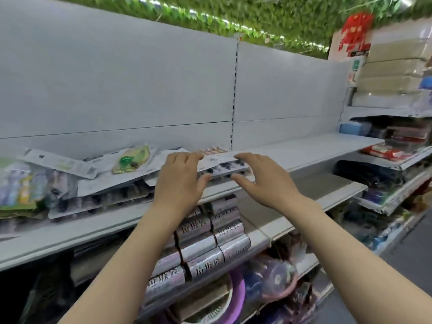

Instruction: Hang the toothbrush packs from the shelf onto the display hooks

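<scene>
White shop shelf (292, 157): both hands, left hand (181, 176) and right hand (261, 178), are closing spread fingers around a toothbrush pack (223, 163); gripping its edges evenly should be keeping it flat.

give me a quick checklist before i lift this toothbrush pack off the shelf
1. Left hand on the toothbrush pack: ok, it rests on the pack's left end.
2. Right hand gripping: not ok, fingers spread at the right end, not closed.
3. Only one pack taken: cannot tell, more packs lie stacked under and beside it.
4. Shelf to the right free of clutter: ok.
5. Display hooks ready: cannot tell, none visible on the back panel.
</scene>
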